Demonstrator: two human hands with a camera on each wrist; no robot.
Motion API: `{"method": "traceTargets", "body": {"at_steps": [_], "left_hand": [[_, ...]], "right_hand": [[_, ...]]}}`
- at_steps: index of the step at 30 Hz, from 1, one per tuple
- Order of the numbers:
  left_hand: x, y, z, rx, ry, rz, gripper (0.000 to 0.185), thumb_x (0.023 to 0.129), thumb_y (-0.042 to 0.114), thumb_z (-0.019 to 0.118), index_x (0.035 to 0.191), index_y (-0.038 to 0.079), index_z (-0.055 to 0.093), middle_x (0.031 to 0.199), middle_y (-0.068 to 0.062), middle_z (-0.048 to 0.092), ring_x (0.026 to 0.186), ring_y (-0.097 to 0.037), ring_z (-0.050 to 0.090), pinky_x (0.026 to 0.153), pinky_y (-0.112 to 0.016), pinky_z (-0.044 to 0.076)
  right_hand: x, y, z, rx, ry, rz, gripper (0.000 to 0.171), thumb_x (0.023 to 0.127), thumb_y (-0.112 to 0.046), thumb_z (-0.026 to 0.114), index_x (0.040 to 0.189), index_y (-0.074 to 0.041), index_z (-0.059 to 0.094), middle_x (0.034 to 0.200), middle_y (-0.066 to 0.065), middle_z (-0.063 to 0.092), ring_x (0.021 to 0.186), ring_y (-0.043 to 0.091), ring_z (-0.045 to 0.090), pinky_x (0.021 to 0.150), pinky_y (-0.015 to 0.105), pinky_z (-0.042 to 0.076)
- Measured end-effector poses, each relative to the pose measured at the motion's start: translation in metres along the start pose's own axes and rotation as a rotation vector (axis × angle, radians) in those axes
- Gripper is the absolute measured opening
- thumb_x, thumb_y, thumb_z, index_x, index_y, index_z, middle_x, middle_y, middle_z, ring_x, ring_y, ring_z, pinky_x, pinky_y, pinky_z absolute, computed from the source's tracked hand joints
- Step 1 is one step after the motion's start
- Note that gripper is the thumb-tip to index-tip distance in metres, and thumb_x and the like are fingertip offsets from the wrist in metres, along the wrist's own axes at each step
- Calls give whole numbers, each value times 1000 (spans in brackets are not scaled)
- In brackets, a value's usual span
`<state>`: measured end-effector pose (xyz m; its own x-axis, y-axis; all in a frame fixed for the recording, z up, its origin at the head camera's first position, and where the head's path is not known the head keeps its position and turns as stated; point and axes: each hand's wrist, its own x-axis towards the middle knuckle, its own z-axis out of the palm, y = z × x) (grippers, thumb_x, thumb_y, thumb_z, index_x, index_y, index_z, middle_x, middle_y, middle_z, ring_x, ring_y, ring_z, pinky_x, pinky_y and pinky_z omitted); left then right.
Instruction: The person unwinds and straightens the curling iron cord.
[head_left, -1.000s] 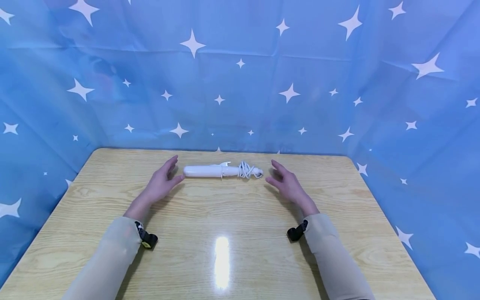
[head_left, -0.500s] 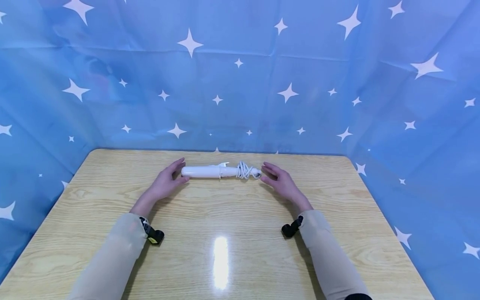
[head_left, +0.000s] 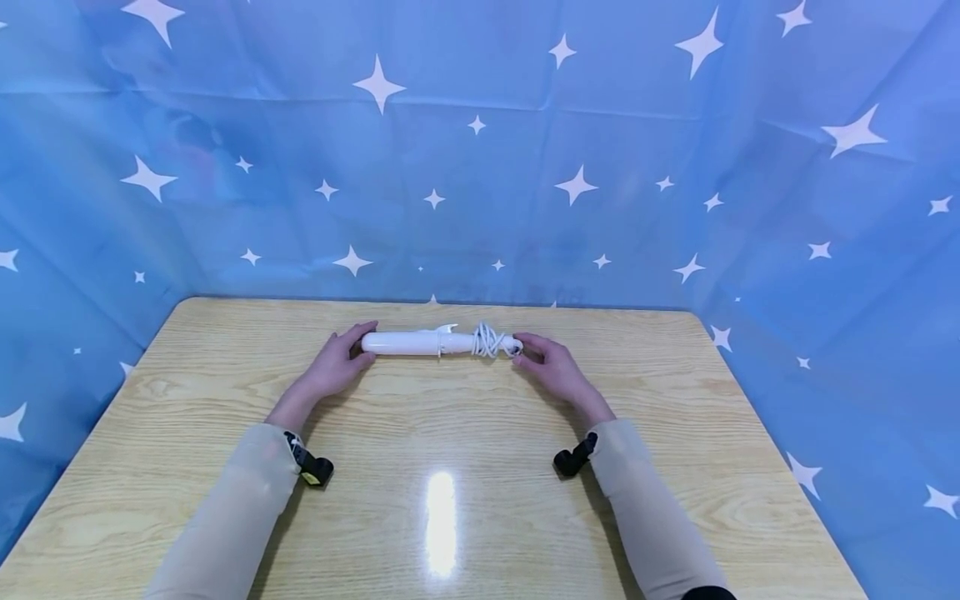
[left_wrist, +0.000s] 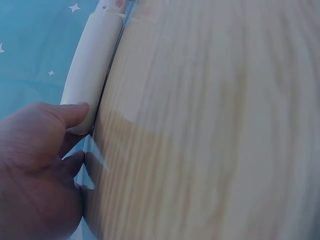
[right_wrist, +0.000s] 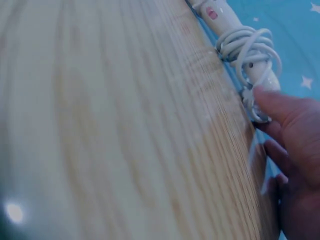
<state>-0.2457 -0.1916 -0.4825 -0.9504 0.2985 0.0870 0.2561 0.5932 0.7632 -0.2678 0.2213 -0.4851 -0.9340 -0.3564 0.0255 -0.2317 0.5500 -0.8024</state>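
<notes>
Nearest the camera, two pale sleeves run up over a wooden table (head_left: 450,433), whose broad glossy front stretch lies bare between and beside the forearms. Farther on, the left hand (head_left: 333,367) meets the rounded barrel end of a white curling iron (head_left: 420,342), thumb and fingers loosely curled about that tip and touching it. The right hand (head_left: 551,367) meets the opposite end, its thumb pressed on the handle tip beside the coiled white cord (head_left: 491,340), the other fingers bent below; a firm grip cannot be told. The iron lies flat and crosswise toward the table's far edge, a slim white tube with a small clamp lever midway. Behind it a strip of wood remains, then the star-printed blue cloth (head_left: 480,167) closes three sides.
</notes>
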Motion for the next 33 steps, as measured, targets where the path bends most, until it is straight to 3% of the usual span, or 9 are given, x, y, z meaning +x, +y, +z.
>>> {"method": "traceTargets", "body": {"at_steps": [6, 14, 20, 24, 30, 33], "left_hand": [[0, 2, 3, 46, 26, -14, 53, 104, 8, 60, 152, -4, 42, 151, -31, 45, 146, -48, 31, 123, -66, 2], [-2, 4, 6, 61, 54, -13, 48, 101, 7, 64, 146, -4, 49, 142, -30, 54, 135, -49, 46, 123, -67, 5], [-5, 0, 4, 25, 44, 8, 45, 98, 8, 69, 141, -1, 56, 133, -26, 62, 122, -45, 58, 124, -64, 5], [-8, -2, 2, -24, 34, 20, 45, 97, 6, 71, 140, -1, 58, 130, -25, 65, 119, -43, 60, 125, -63, 7], [-15, -1, 1, -65, 14, -1, 44, 96, 5, 71, 139, -1, 60, 131, -23, 64, 117, -39, 60, 110, -58, 42], [-17, 1, 0, -87, -6, -20, 44, 96, 5, 72, 138, 0, 61, 133, -22, 63, 119, -38, 59, 103, -54, 50]], "right_hand": [[0, -1, 3, -39, 31, -12, 46, 101, -15, 67, 146, -7, 57, 145, 19, 57, 131, 36, 56, 113, 51, 45], [-5, -2, 2, -23, 29, 36, 44, 97, -11, 73, 140, -5, 62, 156, 21, 43, 127, 34, 60, 109, 49, 49], [-8, -2, 1, 16, 46, 32, 40, 94, -7, 76, 132, -1, 66, 151, 21, 50, 121, 34, 64, 115, 52, 42], [-10, -3, 0, -12, 38, 18, 40, 92, -8, 77, 131, -1, 68, 140, 18, 61, 116, 32, 67, 107, 49, 51], [-17, -10, -3, -80, -15, 6, 37, 92, -12, 78, 128, -4, 71, 119, 12, 73, 109, 27, 70, 96, 44, 59], [-22, -13, -5, -86, -31, 16, 36, 92, -14, 79, 126, -5, 72, 117, 11, 74, 108, 26, 70, 95, 43, 59]]}}
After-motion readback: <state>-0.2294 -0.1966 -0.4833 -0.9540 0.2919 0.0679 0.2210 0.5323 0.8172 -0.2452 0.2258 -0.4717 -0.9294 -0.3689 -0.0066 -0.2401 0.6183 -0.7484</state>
